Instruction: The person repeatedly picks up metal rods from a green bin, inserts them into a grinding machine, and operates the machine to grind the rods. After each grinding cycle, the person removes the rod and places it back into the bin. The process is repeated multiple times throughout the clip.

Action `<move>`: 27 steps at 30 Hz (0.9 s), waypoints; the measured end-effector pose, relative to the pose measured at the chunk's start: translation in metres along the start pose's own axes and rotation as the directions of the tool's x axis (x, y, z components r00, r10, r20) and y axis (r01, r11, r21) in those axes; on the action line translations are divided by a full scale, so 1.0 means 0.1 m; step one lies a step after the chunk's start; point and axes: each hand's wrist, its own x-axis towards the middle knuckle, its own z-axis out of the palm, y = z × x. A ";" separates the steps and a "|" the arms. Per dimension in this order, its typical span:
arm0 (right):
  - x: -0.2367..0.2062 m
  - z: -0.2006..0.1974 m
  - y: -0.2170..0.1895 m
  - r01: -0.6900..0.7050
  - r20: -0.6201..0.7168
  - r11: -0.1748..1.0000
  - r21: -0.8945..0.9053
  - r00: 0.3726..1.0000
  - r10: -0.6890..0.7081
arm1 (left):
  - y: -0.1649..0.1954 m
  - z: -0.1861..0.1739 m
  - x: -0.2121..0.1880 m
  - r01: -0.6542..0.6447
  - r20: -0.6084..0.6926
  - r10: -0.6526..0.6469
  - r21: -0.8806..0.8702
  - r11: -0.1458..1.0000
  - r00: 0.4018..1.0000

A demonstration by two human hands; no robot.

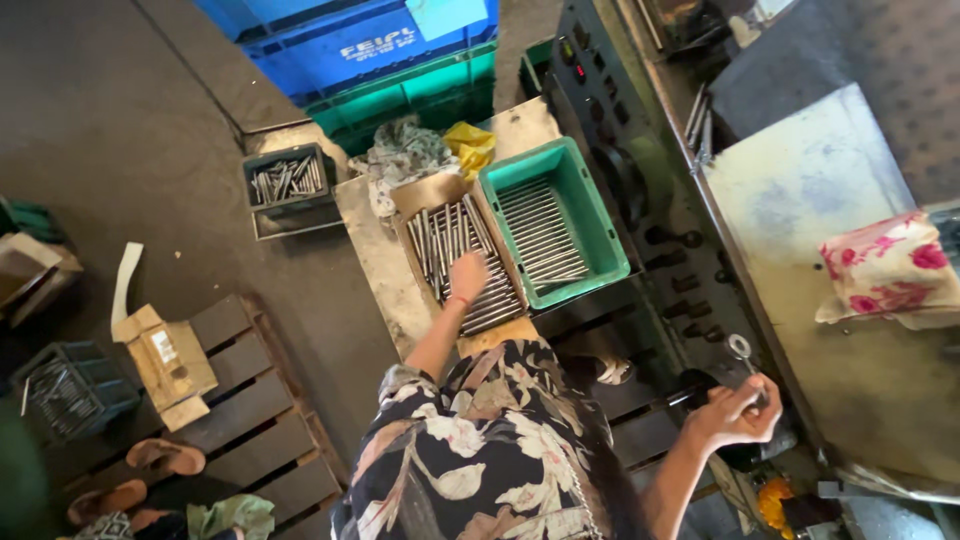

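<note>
Thin grey metal rods point(462, 262) in an open cardboard box point(420, 195) near the worktop point(375, 250) front edge are touched by the left hand point(467, 276), fingers spread. A looped metal handle point(741, 349) is grasped by the right hand point(735, 412). A green plastic crate point(590, 215) is set beside the box.

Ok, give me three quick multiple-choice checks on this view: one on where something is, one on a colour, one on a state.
1. Where is the left hand?
A. in the cardboard tray of metal rods
B. in the green bin
C. on the wooden pallet

2. What colour is the bin right of that tray?
A. red
B. green
C. yellow

3. What is the right hand doing?
A. lying flat and open
B. resting on the floral cushion
C. gripping a metal lever handle

Answers: 1 A, its fingers lie on the rods; 2 B, its walls are teal-green; 3 C, its fingers curl round the handle.
</note>
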 end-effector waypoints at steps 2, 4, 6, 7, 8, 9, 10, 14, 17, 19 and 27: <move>-0.05 0.03 0.01 0.020 0.023 1.000 -0.018 1.000 -0.020 | -0.12 -0.05 -0.05 0.216 0.033 -0.215 -0.019 0.976 0.976; -0.10 0.08 0.02 -0.020 0.054 1.000 0.015 0.998 0.019 | -0.11 -0.05 -0.05 0.271 0.017 -0.271 -0.010 0.962 0.962; -0.15 0.11 0.03 -0.029 0.077 0.999 0.016 0.997 0.028 | -0.05 -0.03 -0.03 0.320 0.034 -0.320 0.012 0.947 0.947; -0.17 0.13 0.03 -0.018 0.082 1.000 0.006 0.996 0.018 | -0.02 -0.02 0.01 0.338 0.054 -0.339 0.030 0.941 0.939; -0.20 0.12 0.04 -0.007 0.087 1.000 -0.008 0.996 0.008 | 0.01 0.00 0.03 0.357 0.077 -0.359 0.049 0.933 0.930; -0.21 0.11 0.04 -0.001 0.090 1.000 -0.028 0.996 0.004 | 0.03 0.02 0.05 0.388 0.050 -0.386 -0.041 0.921 0.921; -0.23 0.10 0.04 0.006 0.094 0.999 -0.046 0.996 -0.001 | 0.04 0.03 0.05 0.415 0.025 -0.415 -0.133 0.900 0.909; -0.25 0.07 0.05 -0.030 0.077 0.999 -0.044 0.996 0.033 | 0.10 0.21 -0.12 0.232 -0.080 -0.387 -0.682 0.694 0.919; -0.25 0.10 0.02 -0.012 0.075 0.995 -0.096 0.997 0.020 | 0.20 0.36 -0.41 -0.219 -0.362 -0.164 -0.804 0.552 0.917; -0.25 0.16 -0.02 -0.016 0.087 0.988 -0.151 0.996 0.030 | 0.28 0.40 -0.49 -0.378 -0.449 0.022 -0.723 0.578 0.893; -0.23 0.76 -0.37 -0.119 0.281 0.990 -0.076 0.950 0.136 | 1.25 0.32 -0.15 -0.413 -0.179 0.426 -0.722 0.556 0.887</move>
